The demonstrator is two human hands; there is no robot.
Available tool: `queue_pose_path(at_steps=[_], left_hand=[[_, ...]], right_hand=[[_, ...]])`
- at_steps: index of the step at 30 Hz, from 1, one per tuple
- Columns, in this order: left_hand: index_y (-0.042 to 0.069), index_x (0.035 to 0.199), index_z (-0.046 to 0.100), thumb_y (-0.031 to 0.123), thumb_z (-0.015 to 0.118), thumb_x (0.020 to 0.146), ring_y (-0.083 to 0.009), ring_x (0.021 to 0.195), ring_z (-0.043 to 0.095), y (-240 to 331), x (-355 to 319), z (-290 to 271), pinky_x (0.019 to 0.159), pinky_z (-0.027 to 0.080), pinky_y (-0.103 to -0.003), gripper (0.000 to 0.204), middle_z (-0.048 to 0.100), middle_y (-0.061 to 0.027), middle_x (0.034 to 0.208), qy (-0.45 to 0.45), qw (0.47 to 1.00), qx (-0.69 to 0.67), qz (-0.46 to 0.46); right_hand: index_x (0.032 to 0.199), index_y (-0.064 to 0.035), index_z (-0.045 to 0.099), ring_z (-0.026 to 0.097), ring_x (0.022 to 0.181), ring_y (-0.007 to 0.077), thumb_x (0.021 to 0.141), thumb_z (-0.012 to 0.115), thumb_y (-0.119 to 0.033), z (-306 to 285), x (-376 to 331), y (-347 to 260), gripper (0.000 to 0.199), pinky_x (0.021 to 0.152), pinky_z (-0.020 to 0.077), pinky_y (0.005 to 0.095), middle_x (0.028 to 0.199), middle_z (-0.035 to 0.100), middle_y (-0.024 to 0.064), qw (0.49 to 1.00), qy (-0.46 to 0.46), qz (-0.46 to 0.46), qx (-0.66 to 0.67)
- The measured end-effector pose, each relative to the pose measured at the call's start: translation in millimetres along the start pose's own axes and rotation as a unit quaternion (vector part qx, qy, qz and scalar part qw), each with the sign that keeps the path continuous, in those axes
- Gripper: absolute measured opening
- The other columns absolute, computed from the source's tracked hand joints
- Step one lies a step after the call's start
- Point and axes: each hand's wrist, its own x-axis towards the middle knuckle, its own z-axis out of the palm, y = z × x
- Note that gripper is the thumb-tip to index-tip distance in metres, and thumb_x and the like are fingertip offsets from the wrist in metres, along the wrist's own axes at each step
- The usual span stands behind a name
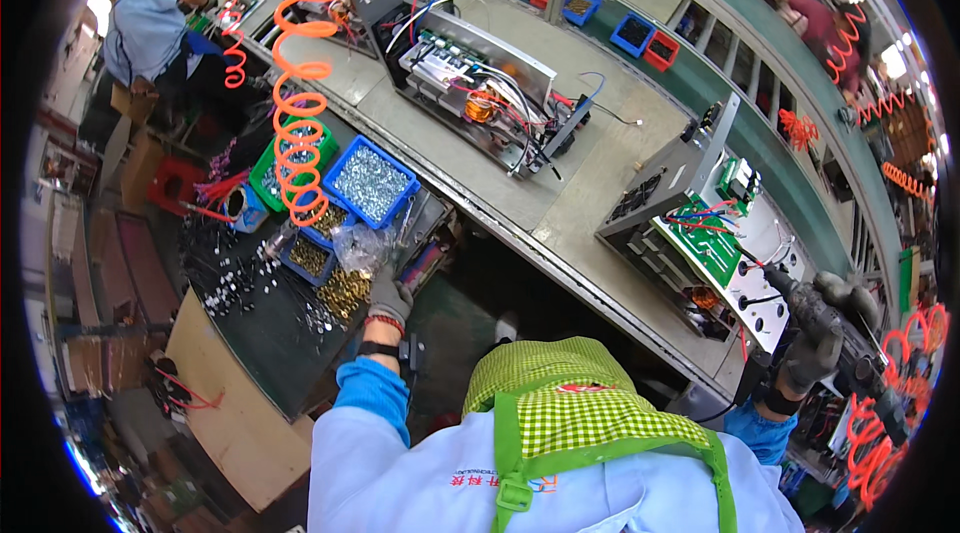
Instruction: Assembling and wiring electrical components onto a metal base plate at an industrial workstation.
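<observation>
Head view shows my left hand (388, 295), gloved, down at the side tray, fingers curled into the clear bag (362, 245) beside the heap of brass screws (345, 291). Whether I already have a screw pinched I cannot tell; the fingertips are hidden in the plastic. My right hand (812, 351) is closed firmly round the grip of the power screwdriver (832, 325), its tip pointing toward the white panel (770, 233) of the open unit with the green circuit board (712, 238), which sits on the surface (590, 183) at my right.

To do this well, I judge I should pick a single screw, rolling it between thumb and forefinger so the head faces the bit, not grab a cluster. The screwdriver should stay off the panel, clear of the red wires (700, 218), until the screw is seated. The blue bin of silver screws (371, 183) lies just behind; I must not mix the kinds.
</observation>
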Motion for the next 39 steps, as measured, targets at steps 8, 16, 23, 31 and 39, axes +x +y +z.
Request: queue_pose_path(at_steps=[8, 16, 23, 31, 39], left_hand=[[-0.002, 0.132, 0.049, 0.004, 0.049, 0.095, -0.0116, 0.088, 0.057, -49, -173, 154, 0.074, 0.049, -0.022, 0.037, 0.059, -0.0109, 0.116, -0.529, 0.774, 0.343, -0.06], [0.002, 0.134, 0.047, 0.016, 0.049, 0.099, -0.0143, 0.092, 0.062, -161, -290, 288, 0.071, 0.05, -0.022, 0.038, 0.06, -0.0087, 0.115, -0.661, 0.662, 0.314, -0.16], [0.013, 0.135, 0.047, 0.02, 0.049, 0.1, -0.0166, 0.086, 0.062, -247, -300, 323, 0.07, 0.051, -0.028, 0.036, 0.063, -0.009, 0.111, -0.64, 0.677, 0.214, -0.292], [0.008, 0.122, 0.05, 0.032, 0.061, 0.096, -0.005, 0.064, 0.041, -294, -307, 343, 0.06, 0.037, -0.02, 0.037, 0.055, 0.0033, 0.089, -0.633, 0.688, 0.201, -0.294], [0.012, 0.102, 0.06, 0.04, 0.056, 0.097, -0.0022, 0.054, 0.035, -321, -311, 355, 0.051, 0.031, -0.015, 0.029, 0.046, 0.0089, 0.07, -0.561, 0.68, 0.09, -0.463]], right_hand=[[0.124, -0.0056, 0.049, 0.059, 0.099, 0.0292, 0.083, 0.075, -0.027, 47, -7, -21, 0.053, 0.085, 0.0506, 0.0458, 0.104, 0.058, 0.0127, 0.998, -0.042, -0.001, -0.036], [0.127, 0.0011, 0.046, 0.062, 0.097, 0.0299, 0.084, 0.077, -0.023, 19, 7, -45, 0.058, 0.081, 0.0565, 0.0409, 0.106, 0.06, 0.0168, 0.996, -0.063, -0.068, 0.014], [0.119, 0.0011, 0.045, 0.063, 0.095, 0.0287, 0.086, 0.073, -0.024, -27, 1, -35, 0.05, 0.076, 0.0573, 0.04, 0.101, 0.06, 0.016, 0.998, 0.024, -0.055, 0.014], [0.118, -0.0005, 0.043, 0.06, 0.101, 0.0275, 0.089, 0.066, -0.019, -78, 5, -15, 0.042, 0.081, 0.055, 0.0399, 0.104, 0.057, 0.016, 0.999, 0.025, 0.02, 0.014], [0.115, -0.0063, 0.046, 0.063, 0.09, 0.0279, 0.083, 0.077, -0.033, -103, 10, 11, 0.053, 0.073, 0.0577, 0.041, 0.094, 0.059, 0.0112, 0.994, 0.068, 0.079, 0.023]])
